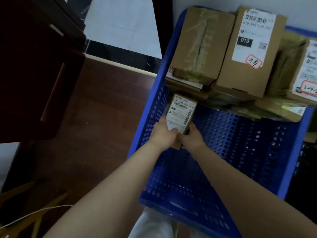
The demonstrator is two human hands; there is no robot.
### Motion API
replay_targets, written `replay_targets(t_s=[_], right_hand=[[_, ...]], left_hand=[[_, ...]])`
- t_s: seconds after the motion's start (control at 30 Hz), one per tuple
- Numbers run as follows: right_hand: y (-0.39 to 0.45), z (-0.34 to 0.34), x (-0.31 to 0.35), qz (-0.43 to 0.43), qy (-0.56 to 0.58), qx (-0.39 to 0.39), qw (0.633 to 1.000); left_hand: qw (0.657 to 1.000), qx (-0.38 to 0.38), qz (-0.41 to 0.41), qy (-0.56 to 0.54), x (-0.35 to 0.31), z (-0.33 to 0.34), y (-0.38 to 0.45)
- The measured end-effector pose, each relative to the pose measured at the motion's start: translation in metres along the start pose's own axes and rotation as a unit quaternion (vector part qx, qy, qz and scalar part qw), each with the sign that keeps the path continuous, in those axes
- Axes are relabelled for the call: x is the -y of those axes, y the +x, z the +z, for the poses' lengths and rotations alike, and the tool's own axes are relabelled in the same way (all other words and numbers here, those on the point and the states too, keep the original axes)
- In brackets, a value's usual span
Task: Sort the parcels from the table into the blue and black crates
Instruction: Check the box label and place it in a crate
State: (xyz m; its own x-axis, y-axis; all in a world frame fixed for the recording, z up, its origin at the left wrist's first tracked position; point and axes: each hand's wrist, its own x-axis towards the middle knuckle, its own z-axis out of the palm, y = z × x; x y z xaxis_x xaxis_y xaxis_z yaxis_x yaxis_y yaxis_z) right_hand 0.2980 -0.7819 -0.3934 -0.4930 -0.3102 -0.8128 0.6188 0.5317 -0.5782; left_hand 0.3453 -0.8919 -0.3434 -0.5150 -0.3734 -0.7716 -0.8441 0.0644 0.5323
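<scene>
Head cam: we saw both hands clamped on a small parcel (181,114), L hand (163,134) and R hand (192,139) at its near end, long axis pointing away, low inside blue crate (289,162), by its left wall.

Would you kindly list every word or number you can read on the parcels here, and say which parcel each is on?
"010", white on a black patch: label of the tall parcel stacked in the blue crate.
"159 159 A03 170", roughly: label of the small parcel held by the left hand and right hand.
Barcodes, fine print, red-stamped handwriting, and the right-edge parcel label: too blurred.
</scene>
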Motion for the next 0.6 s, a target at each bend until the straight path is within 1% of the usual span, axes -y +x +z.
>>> replay_targets(t_s=[0.13, 0.2, 0.3, 0.4, 0.5, 0.53, 0.6], right_hand=[[0.016, 0.008, 0.002, -0.019, -0.014, -0.012, 1.000], [0.015, 0.007, 0.005, -0.036, -0.042, -0.008, 0.998], [0.010, 0.003, 0.005, -0.054, -0.133, 0.006, 0.990], [-0.003, -0.006, 0.005, -0.081, -0.231, 0.010, 0.970], [-0.024, -0.020, 0.009, -0.127, -0.331, 0.001, 0.935], [-0.033, -0.025, 0.011, -0.143, -0.376, -0.003, 0.916], [-0.051, -0.038, 0.015, -0.179, -0.471, -0.013, 0.864]], left_hand=[[1.000, 0.015, 0.012, 0.018, 0.004, -0.005, 0.009], [0.999, 0.016, 0.031, 0.037, 0.010, -0.007, 0.008], [0.996, 0.005, 0.040, 0.076, 0.016, -0.007, 0.001], [0.991, -0.009, 0.054, 0.119, 0.014, -0.008, -0.012], [0.988, -0.013, 0.044, 0.147, 0.010, -0.005, -0.027], [0.986, -0.020, 0.051, 0.157, 0.007, -0.003, -0.033], [0.978, -0.023, 0.076, 0.192, -0.001, 0.002, -0.048]])
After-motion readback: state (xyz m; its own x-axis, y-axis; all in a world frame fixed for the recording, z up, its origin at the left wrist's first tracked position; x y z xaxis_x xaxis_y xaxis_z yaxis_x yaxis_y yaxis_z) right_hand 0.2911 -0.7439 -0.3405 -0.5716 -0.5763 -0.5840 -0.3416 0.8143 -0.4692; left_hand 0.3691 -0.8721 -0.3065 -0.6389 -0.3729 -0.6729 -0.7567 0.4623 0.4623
